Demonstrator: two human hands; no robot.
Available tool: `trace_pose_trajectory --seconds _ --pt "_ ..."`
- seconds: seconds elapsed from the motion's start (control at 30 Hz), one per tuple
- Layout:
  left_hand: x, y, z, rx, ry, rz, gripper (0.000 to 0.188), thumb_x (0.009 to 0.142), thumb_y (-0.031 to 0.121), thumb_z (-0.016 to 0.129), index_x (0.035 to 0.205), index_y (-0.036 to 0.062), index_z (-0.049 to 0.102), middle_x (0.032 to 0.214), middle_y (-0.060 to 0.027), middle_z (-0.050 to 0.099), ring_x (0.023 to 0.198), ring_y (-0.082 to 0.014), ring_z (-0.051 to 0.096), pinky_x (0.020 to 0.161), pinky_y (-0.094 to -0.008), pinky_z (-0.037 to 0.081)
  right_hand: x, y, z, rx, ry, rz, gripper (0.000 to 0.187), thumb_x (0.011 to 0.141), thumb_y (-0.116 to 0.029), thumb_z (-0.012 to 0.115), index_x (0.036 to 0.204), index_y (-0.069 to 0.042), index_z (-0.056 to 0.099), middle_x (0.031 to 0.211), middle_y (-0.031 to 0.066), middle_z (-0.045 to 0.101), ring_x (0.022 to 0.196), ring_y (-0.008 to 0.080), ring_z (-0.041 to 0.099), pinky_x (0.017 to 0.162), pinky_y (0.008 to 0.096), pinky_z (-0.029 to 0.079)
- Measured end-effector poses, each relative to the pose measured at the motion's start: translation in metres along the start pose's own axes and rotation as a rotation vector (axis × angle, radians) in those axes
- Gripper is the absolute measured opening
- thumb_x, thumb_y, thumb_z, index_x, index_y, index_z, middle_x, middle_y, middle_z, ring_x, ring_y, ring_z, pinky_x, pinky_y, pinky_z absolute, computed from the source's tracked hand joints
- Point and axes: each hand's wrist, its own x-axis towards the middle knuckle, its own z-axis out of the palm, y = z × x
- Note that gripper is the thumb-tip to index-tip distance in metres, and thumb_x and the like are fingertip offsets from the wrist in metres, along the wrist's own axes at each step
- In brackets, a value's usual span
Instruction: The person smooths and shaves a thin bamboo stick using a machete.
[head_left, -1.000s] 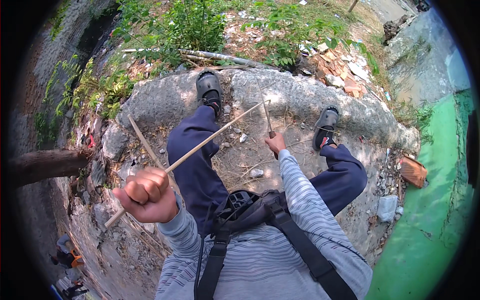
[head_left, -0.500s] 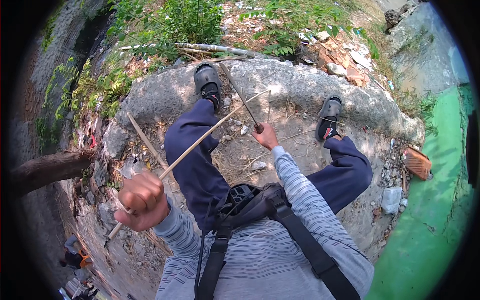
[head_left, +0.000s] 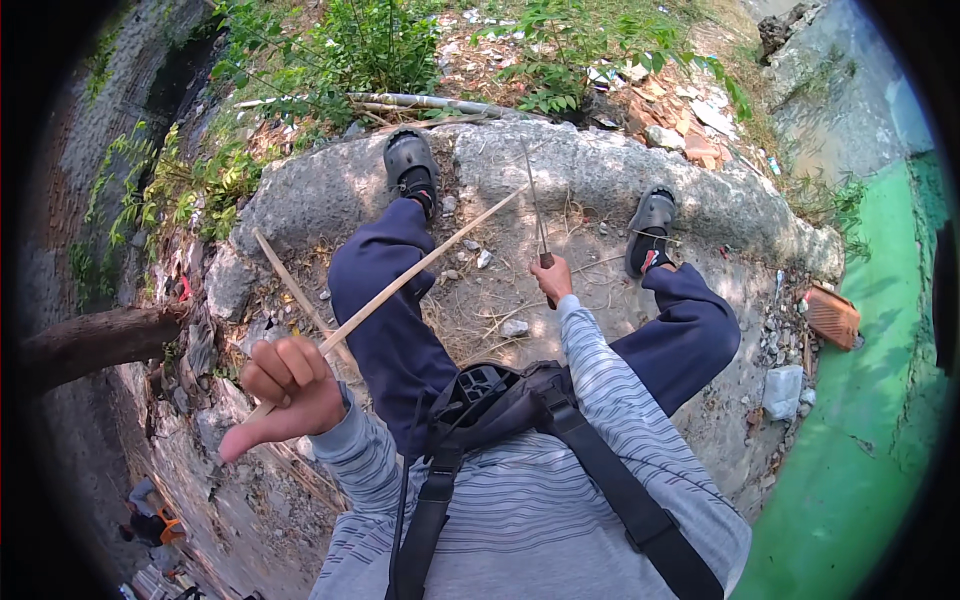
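Note:
My left hand (head_left: 288, 392) is closed around a long, thin peeled stick (head_left: 425, 265), its thumb stretched out to the side. The stick slants up and to the right across my left leg. In my right hand (head_left: 556, 282) is a long, narrow-bladed knife (head_left: 535, 205), gripped by its brown handle. Its blade points away from me, just right of the stick's far end. At this angle a small gap shows between blade and stick. A second, thicker stick (head_left: 290, 282) lies on the ground left of my leg.
Between my shoes, dry fibres and small stones litter the ground before a low concrete ledge (head_left: 600, 165). A tree trunk (head_left: 100, 340) juts in at left. To the right lie an orange-brown crate-like piece (head_left: 832, 318) and a green surface (head_left: 850, 450). Another person (head_left: 150, 520) is at lower left.
The knife has swung from slanting across the stick to pointing nearly straight away, and my right hand has shifted slightly right. My left thumb has stretched out; the stick's far end has drawn back a little.

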Motion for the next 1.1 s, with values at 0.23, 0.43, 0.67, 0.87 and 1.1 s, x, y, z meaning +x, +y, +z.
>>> trace_pose_trajectory --seconds 0.23,0.43,0.67,0.87,1.1 --pt "0.0 0.007 0.002 0.009 -0.025 -0.115 0.077 0.102 0.075 0.03 0.056 0.0147 0.021 0.048 0.0045 0.018 0.044 -0.0101 0.013 0.048 -0.0324 0.008 -0.006 -0.011 -0.002 0.12 -0.01 -0.019 0.024 0.078 -0.022 0.078 0.075 -0.003 0.064 0.064 0.0043 0.062 0.059 0.0142 0.058 0.058 0.0349 0.047" --pt "0.001 0.004 0.006 -0.005 -0.127 -0.161 0.073 0.106 0.068 0.031 0.055 0.0168 0.022 0.044 0.0057 0.018 0.039 -0.0076 0.008 0.043 -0.0298 0.006 -0.016 -0.055 0.0 0.21 -0.211 -0.112 0.018 0.083 -0.015 0.075 0.076 -0.007 0.061 0.062 -0.0011 0.057 0.053 0.0084 0.052 0.048 0.0279 0.04" --pt "0.006 0.003 0.009 0.03 -0.251 -0.172 0.07 0.108 0.063 0.032 0.055 0.0184 0.02 0.044 0.0071 0.017 0.037 -0.0055 0.008 0.041 -0.0279 0.004 -0.012 -0.108 -0.01 0.035 -0.501 -0.174 0.028 0.084 -0.026 0.073 0.073 -0.004 0.059 0.062 -0.0009 0.054 0.056 0.0099 0.049 0.052 0.0318 0.038" --pt "0.01 -0.003 0.008 -0.003 -0.247 -0.097 0.068 0.111 0.057 0.031 0.055 0.0188 0.019 0.044 0.0076 0.017 0.037 -0.0046 0.007 0.039 -0.0272 0.004 0.004 -0.1 -0.01 -0.102 -0.46 -0.238 0.032 0.082 -0.029 0.072 0.074 0.0 0.061 0.062 0.0013 0.056 0.059 0.0123 0.052 0.055 0.0335 0.04" --pt "0.014 -0.007 0.009 -0.025 -0.232 -0.073 0.068 0.111 0.057 0.03 0.056 0.019 0.019 0.044 0.008 0.016 0.038 -0.0046 0.006 0.039 -0.0269 0.004 0.003 -0.089 -0.011 0.019 -0.454 -0.069 0.027 0.084 -0.025 0.07 0.073 -0.004 0.057 0.06 0.0003 0.053 0.051 0.0104 0.048 0.049 0.0311 0.037"
